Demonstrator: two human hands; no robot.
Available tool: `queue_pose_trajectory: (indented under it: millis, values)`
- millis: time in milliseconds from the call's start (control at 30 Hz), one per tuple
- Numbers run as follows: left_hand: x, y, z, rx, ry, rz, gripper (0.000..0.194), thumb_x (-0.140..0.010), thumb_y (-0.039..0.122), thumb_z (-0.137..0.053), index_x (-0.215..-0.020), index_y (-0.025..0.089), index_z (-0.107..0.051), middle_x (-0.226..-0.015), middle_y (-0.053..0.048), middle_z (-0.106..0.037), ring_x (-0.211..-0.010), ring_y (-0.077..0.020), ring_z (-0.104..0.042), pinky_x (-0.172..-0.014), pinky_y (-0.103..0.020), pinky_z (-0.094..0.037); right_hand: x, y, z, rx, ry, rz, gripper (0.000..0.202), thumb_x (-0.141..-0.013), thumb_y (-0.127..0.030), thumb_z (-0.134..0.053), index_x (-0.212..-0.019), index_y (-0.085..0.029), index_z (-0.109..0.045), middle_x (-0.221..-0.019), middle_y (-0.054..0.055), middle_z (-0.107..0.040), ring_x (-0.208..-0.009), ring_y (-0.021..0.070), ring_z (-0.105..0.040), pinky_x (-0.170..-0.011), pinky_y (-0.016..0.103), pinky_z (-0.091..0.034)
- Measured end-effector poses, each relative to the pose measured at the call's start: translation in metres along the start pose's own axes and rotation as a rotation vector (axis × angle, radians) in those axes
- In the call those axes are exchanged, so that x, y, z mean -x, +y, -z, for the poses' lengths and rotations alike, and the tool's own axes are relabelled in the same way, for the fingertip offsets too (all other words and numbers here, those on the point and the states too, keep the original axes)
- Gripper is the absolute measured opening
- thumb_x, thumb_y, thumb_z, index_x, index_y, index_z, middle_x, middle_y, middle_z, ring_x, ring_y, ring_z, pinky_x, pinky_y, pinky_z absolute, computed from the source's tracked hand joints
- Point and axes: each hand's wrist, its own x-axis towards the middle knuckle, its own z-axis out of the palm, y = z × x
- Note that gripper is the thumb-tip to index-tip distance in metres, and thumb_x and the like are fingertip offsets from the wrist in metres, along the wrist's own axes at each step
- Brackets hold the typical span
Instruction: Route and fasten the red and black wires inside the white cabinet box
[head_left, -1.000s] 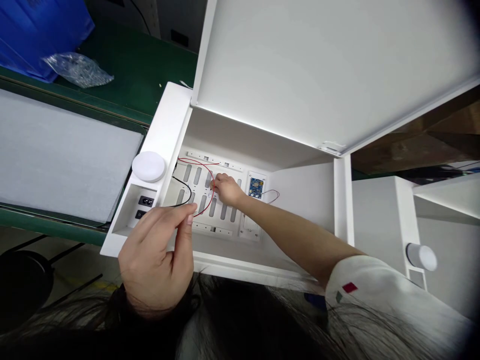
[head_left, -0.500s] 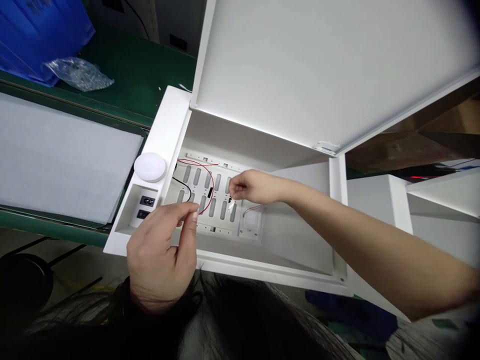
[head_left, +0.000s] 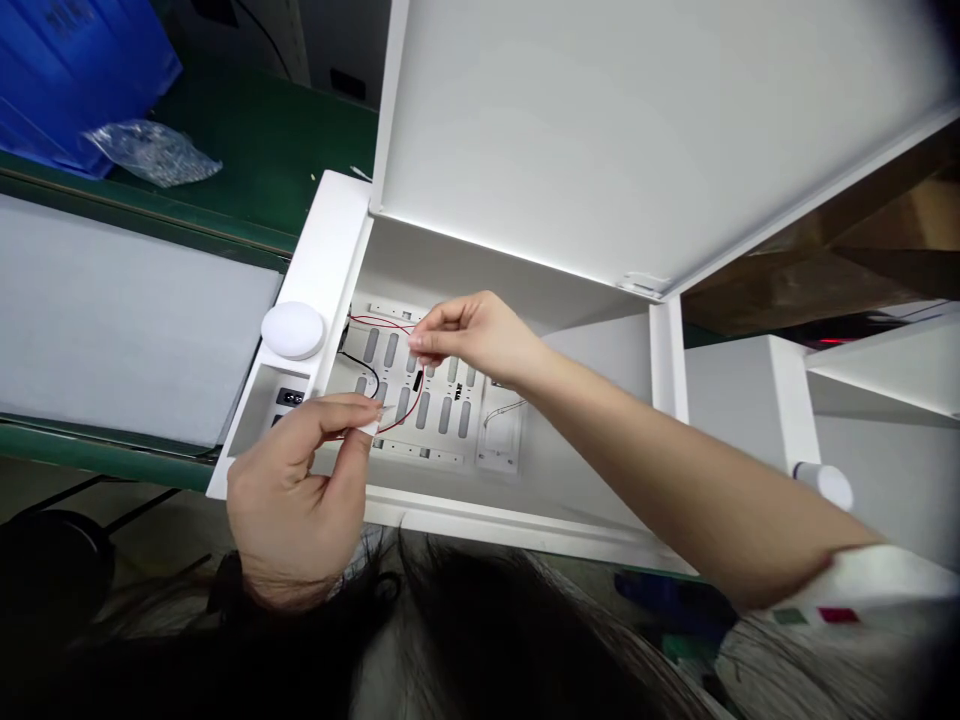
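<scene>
My left hand (head_left: 300, 490) is at the near left edge of a white metal cabinet (head_left: 525, 520), closed in a pinch on a small white piece (head_left: 369, 426) with a clear-looking tip. Over the slotted white panel (head_left: 442, 440) inside, my right hand (head_left: 480, 335) has thumb and fingertips pressed together. A thin red wire (head_left: 390, 322) passes behind those fingertips and curves down toward my left hand; whether the fingers grip it is hidden. A black wire (head_left: 371, 368) and a short black sleeve-like part (head_left: 418, 380) lie close by.
The white lid (head_left: 570, 120) stands raised at the far side. At left are a round white knob-like part (head_left: 292, 330), a black socket (head_left: 289, 397) and a sheet-covered surface (head_left: 112, 320). A plastic bag (head_left: 157, 152) lies beside a blue bin (head_left: 82, 80). Another white cabinet (head_left: 727, 390) stands right.
My right hand has moved left across the panel to the red wire, uncovering a black marking. My left hand has shifted slightly left and down, and the white piece now shows in its fingers.
</scene>
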Motion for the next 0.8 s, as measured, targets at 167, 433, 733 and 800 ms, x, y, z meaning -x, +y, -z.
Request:
queue_pose_trajectory:
  millis: [167,433,733,800]
  values:
    - [-0.001,0.005,-0.001,0.034,0.086,-0.061,0.016,-0.076,-0.001,-0.063,-0.083,0.013,-0.067,-0.089,-0.007,-0.07,-0.088,-0.0182,-0.066,-0.078,-0.031,-0.055,-0.044,0.097,-0.003,0.557,0.033,-0.428,0.02,-0.062,-0.033,-0.081,-0.069,-0.017,-0.071,-0.066,0.002,-0.066,-0.061,0.0135,-0.059,-0.058,0.025,-0.044]
    - [-0.005,0.01,0.001,0.164,0.204,-0.018,0.015,-0.076,-0.002,-0.065,-0.078,0.013,-0.065,-0.085,-0.005,-0.069,-0.086,-0.0166,-0.067,-0.072,-0.026,-0.056,-0.062,0.15,-0.031,0.651,0.059,-0.504,0.028,-0.06,-0.041,-0.081,-0.072,-0.018,-0.071,-0.068,0.001,-0.067,-0.062,0.013,-0.06,-0.055,0.022,-0.041]
    - [-0.004,0.011,0.005,0.151,0.251,0.135,0.017,-0.081,0.018,-0.067,-0.096,0.027,-0.069,-0.079,0.001,-0.066,-0.07,-0.0139,-0.062,-0.068,-0.032,-0.05,-0.074,0.15,-0.022,0.466,0.124,-0.714,0.02,-0.074,-0.034,-0.068,-0.072,-0.015,-0.068,-0.059,0.005,-0.063,-0.058,0.0161,-0.06,-0.058,0.026,-0.046]
    - [-0.005,0.009,0.005,0.157,0.242,0.072,0.02,-0.084,0.017,-0.064,-0.099,0.027,-0.07,-0.08,-0.001,-0.063,-0.067,-0.0138,-0.058,-0.066,-0.034,-0.047,-0.061,0.14,-0.023,0.355,0.393,-0.54,0.02,-0.08,-0.032,-0.059,-0.085,-0.013,-0.067,-0.073,0.007,-0.066,-0.064,0.0151,-0.06,-0.062,0.026,-0.046]
